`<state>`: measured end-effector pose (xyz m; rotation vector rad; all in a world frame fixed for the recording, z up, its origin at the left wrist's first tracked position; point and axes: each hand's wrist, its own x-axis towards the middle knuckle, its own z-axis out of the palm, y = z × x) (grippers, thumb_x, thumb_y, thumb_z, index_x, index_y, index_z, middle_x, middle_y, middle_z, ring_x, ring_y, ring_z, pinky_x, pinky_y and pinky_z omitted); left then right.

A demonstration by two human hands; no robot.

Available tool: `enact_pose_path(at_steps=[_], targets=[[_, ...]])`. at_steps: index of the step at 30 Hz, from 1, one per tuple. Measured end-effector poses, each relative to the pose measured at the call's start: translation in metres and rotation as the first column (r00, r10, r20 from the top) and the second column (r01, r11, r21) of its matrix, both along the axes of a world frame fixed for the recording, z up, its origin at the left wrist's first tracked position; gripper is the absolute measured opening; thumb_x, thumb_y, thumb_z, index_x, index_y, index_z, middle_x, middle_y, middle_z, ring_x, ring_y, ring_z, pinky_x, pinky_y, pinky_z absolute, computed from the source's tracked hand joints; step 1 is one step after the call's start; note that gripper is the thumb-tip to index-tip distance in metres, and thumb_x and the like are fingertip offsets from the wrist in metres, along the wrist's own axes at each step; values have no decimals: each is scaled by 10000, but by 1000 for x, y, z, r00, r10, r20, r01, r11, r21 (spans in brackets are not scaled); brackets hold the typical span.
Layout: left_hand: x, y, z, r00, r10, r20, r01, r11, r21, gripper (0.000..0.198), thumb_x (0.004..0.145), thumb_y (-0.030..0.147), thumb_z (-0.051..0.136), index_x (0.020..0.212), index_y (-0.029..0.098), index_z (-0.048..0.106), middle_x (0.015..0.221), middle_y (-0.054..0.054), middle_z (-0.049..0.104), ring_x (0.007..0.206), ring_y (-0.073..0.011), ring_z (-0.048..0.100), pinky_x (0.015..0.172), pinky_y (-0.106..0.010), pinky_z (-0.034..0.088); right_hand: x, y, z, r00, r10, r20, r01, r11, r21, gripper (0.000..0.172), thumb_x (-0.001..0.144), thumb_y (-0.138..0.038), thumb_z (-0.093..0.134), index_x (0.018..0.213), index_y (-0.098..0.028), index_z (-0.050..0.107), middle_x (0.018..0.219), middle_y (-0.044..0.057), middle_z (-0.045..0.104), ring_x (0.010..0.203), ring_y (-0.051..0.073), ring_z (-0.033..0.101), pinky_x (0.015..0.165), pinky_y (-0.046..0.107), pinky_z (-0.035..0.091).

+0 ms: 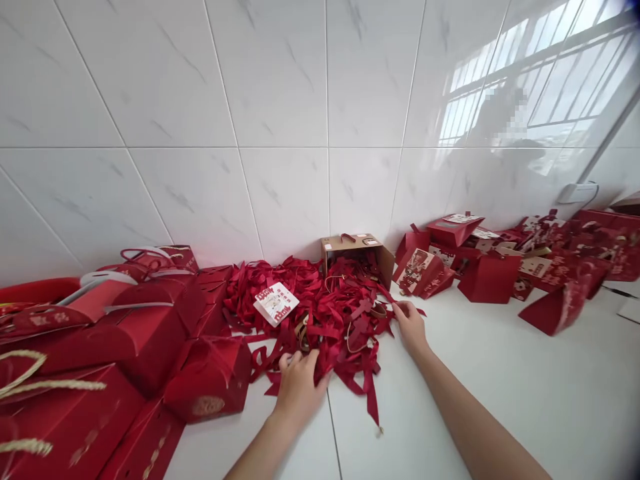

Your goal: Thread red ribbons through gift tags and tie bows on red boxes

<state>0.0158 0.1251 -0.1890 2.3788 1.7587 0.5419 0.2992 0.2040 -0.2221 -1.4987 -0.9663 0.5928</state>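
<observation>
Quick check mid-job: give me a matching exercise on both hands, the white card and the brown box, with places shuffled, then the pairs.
1. Left hand
2. Right hand
3. White card
4. Brown box

A. At the right edge of the red ribbons
B. By the tiled wall, open side toward the camera
C. At the near edge of the ribbons
D. Lying on top of the ribbons

Pairs: 1-C, 2-A, 3-D, 4-B

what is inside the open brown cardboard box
Red fabric ribbons crowd the mouth of the brown cardboard box and continue out in front. Its floor is covered; what lies deeper can't be seen.
</observation>
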Motion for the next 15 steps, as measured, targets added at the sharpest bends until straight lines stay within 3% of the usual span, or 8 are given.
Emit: enact_pose_path(at_steps=[6, 11, 15], targets=[[-5, -15, 2, 997, -55, 52, 58, 997, -43, 107, 776, 136, 533, 757, 218, 600, 803, -45, 699, 871, -252, 589, 951, -497, 355, 8, -5, -15, 997, 32, -75, -29, 999, 34, 244, 918, -336, 618, 1068, -143, 622, 1052, 55, 651, 929, 181, 637, 831, 383, 541], [4, -25, 4, 980, -176, 89, 184, 979, -88, 182, 760, 342, 656, 646, 219, 586, 668, -32, 659, 756, -233, 572, 844, -440, 436, 8, -9, -10, 985, 84, -154, -79, 996, 39, 223, 934, -344, 595, 994, -133, 635, 963, 38, 663, 842, 156, 648, 763, 340, 554], [5, -27, 6, 972, -206, 117, 213, 976, -51, 153, 821, 305, 621, 721, 191, 610, 696, -22, 632, 743, -191, 570, 797, -396, 463, 9, -7, -9, 975, 87, -205, -80, 996, 38, 225, 941, -340, 587, 1009, -130, 630, 955, 37, 659, 827, 151, 647, 747, 333, 558]])
